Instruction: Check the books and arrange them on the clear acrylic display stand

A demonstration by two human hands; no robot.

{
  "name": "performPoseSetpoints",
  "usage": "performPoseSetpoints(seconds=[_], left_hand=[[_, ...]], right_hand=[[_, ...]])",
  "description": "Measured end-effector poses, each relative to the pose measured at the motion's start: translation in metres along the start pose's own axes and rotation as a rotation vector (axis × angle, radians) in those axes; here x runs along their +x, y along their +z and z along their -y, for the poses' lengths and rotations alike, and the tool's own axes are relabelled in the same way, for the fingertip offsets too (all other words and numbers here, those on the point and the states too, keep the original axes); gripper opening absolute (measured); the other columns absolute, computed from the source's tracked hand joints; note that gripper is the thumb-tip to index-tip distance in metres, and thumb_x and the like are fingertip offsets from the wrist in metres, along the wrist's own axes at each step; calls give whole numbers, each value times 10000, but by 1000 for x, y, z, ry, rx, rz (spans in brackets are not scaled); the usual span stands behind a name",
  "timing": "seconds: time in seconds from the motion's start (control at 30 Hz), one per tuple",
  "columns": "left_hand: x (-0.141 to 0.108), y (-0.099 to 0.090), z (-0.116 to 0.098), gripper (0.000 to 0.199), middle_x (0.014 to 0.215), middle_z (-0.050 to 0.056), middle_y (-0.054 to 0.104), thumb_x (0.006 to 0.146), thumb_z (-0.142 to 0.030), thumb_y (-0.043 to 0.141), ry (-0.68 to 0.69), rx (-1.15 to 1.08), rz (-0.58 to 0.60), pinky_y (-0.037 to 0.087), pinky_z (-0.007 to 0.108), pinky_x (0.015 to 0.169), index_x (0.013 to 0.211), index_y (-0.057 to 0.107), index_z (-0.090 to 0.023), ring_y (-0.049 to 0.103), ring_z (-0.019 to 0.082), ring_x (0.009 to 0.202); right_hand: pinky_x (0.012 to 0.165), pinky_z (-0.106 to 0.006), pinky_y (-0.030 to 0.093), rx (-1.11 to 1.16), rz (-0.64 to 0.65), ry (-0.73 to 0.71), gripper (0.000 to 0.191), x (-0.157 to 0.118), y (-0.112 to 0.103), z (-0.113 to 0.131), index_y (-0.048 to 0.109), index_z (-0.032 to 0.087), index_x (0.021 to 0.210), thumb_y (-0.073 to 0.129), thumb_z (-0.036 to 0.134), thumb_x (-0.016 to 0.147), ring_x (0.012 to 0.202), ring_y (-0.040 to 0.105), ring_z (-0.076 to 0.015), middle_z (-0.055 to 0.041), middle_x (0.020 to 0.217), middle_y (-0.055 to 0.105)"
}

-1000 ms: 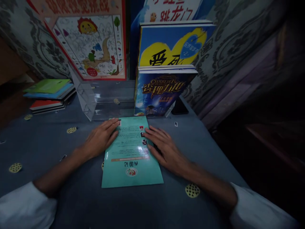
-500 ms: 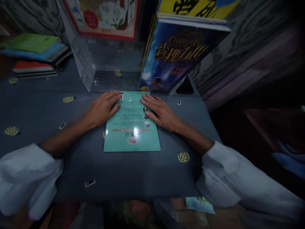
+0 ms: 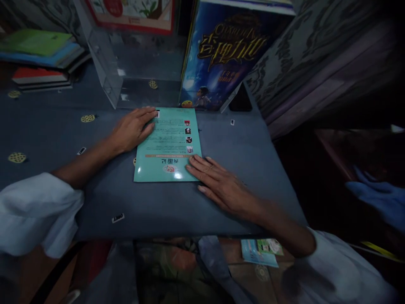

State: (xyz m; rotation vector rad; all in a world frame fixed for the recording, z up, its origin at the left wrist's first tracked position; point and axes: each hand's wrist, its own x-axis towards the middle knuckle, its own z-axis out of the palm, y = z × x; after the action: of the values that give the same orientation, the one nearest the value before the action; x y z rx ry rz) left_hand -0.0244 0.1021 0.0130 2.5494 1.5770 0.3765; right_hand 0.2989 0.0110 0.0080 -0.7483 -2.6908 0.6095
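A teal book (image 3: 167,139) lies flat on the dark blue tablecloth (image 3: 152,211), its printed title upside down from my side. My left hand (image 3: 133,130) rests palm down on the book's upper left edge, fingers stretched and close together. At the lower right corner of the book, my right hand (image 3: 221,185) lies flat with its fingertips on the cover and the thumb side over the cloth. A ring shows on one of its fingers. Neither hand grips anything.
Behind the book stands a clear acrylic rack (image 3: 148,95) with a blue book (image 3: 221,59) and a red-bordered book (image 3: 136,21). A dark phone (image 3: 240,100) lies right of it. Stacked books (image 3: 41,78) are at the back left.
My right hand has slid from the book's upper right edge down to its lower right corner. My left hand stays at the upper left. The whole view has shifted slightly.
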Motion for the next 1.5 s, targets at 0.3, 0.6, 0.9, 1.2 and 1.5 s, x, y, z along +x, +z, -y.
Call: performPoseSetpoints(seconds=[0.3,0.6,0.9,1.2,1.5], left_hand=[[-72,-14,-24,706,1692,101,131,1049,-580,197,235,12,230,116,544,1250,1626,65,-196,113,309,1559],[-131,-16,-64,785,1674,105,200,1033,-554,361,315,41,200,166,516,1253,1615,-76,-260,233,284,1536],[-174,-11,-95,869,1617,160,343,983,-547,505,347,89,102,239,511,1233,1621,66,-153,319,293,1505],[-224,-3,-128,516,1530,53,511,968,-44,377,509,272,-85,62,423,1283,1466,489,-118,281,191,1520],[-202,-34,-121,417,1308,47,697,1009,-62,390,650,138,-194,346,362,1222,1373,580,-135,549,159,1336]], right_hand=[[1255,-521,253,-70,-11,-12,561,0,4,-2,236,254,1597,388,220,1058,1523,257,-204,-70,1631,338],[1250,-517,272,-84,-53,-23,537,0,6,5,302,210,1577,416,239,1053,1520,274,-213,-99,1610,380],[1236,-534,279,-87,-57,-47,768,-35,16,39,235,221,1600,632,384,963,1503,325,-253,-120,1594,405],[1135,-407,440,-234,-232,-166,455,-83,41,79,489,189,1470,485,131,1019,1345,551,-171,-83,1306,705],[952,-402,571,-150,-333,-235,480,-67,19,68,458,169,1491,444,131,1013,1259,617,-222,-149,1276,708]])
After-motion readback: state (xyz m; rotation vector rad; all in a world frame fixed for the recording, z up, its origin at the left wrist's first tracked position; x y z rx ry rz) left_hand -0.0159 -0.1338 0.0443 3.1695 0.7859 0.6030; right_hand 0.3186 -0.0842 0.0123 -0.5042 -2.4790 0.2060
